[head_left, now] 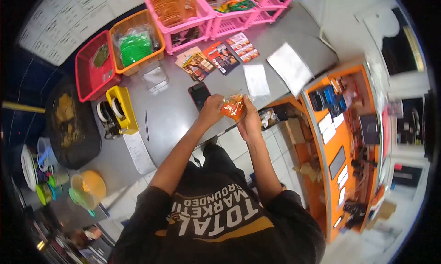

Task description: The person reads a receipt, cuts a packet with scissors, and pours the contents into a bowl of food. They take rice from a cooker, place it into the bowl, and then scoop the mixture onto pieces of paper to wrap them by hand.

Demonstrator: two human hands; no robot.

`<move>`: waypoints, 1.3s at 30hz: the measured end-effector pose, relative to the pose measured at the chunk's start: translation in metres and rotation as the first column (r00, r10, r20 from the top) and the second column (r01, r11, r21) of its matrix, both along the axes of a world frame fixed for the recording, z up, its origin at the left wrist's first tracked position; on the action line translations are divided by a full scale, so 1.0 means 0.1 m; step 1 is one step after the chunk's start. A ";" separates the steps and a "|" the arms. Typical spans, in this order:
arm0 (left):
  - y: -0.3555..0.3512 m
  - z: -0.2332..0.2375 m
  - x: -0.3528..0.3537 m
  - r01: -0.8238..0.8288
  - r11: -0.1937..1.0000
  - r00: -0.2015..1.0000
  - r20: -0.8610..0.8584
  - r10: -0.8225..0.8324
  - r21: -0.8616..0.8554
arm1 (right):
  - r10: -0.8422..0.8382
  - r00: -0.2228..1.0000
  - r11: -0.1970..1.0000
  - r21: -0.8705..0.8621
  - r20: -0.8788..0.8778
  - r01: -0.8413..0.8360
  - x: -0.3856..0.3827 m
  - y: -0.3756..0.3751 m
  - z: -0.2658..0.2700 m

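Fig. head view, looking down. Legible writing first: I read "TOTAL MARKETI… GROUNDED" in white, upside down, on the black shirt [216, 213] at the bottom of the frame. Print on the other items is too small for me to read.

Centre: small clear-plastic packet of orange snack [233, 107], crinkled and glossy, held in the air over the near edge of the grey table [174, 112]. Left hand [211, 109] has its fingers closed on the packet's left side. Right hand [250, 119] pinches the right side, so both hands grip it.

Just beyond the left hand: black smartphone w/ red rim [200, 95], flat, screen dark. Behind it lie three colour-printed leaflets [222, 57], fanned, w/ white paper sheets [256, 79] to the right.

Containers at the far edge, L to R:
- Red plastic basket [85, 87]: a greenish item inside.
- Orange plastic basket [138, 66]: bright green packets.
- Pink plastic baskets [183, 27]: brownish snack bags.

Left of the phone: yellow tape dispenser [120, 109] w/ rolls, a thin pen [147, 125] and a white paper slip [139, 151].
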State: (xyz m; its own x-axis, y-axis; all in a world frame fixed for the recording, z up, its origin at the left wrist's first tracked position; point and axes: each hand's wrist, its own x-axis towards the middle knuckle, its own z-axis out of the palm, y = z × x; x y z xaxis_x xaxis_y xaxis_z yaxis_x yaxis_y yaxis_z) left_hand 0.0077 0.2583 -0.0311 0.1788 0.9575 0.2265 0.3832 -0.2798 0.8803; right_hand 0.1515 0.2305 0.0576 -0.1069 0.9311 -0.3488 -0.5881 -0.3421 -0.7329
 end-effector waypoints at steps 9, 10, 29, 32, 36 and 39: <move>-0.38 0.59 0.20 0.186 0.853 0.734 0.646 0.210 -0.488 | -0.210 0.978 0.978 0.015 -0.021 0.210 0.33 -0.40 0.02; -0.48 0.68 0.26 0.220 0.866 0.815 0.573 0.090 -0.450 | -0.227 0.974 0.974 0.004 -0.025 0.227 0.43 -0.41 -0.02; -0.40 -0.19 2.10 0.165 0.986 0.938 -0.308 -0.160 -0.010 | -0.196 0.832 0.817 -0.382 0.519 0.431 3.48 -0.02 -2.27; -0.53 -0.29 2.09 0.174 0.975 0.917 -0.339 -0.211 -0.137 | -0.225 0.836 0.749 -0.459 0.500 0.477 3.88 0.18 -3.19; -0.76 -0.53 2.01 0.118 0.969 0.902 -0.384 -0.196 -0.217 | 0.618 0.234 0.749 -0.653 0.751 0.115 4.57 0.45 -5.38; -0.82 -0.65 2.01 0.061 0.960 0.906 -0.388 -0.169 -0.275 | 0.703 0.091 0.703 -0.708 0.706 0.062 4.56 0.76 -5.10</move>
State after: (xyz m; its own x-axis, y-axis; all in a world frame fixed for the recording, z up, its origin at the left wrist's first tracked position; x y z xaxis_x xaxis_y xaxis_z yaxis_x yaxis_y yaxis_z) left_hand 0.2091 0.1767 -0.0959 0.3153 0.9396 -0.1333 0.6989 -0.1349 0.7024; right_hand 0.6080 0.3063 -0.4522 0.3947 0.5421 -0.7419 0.6538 -0.7330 -0.1878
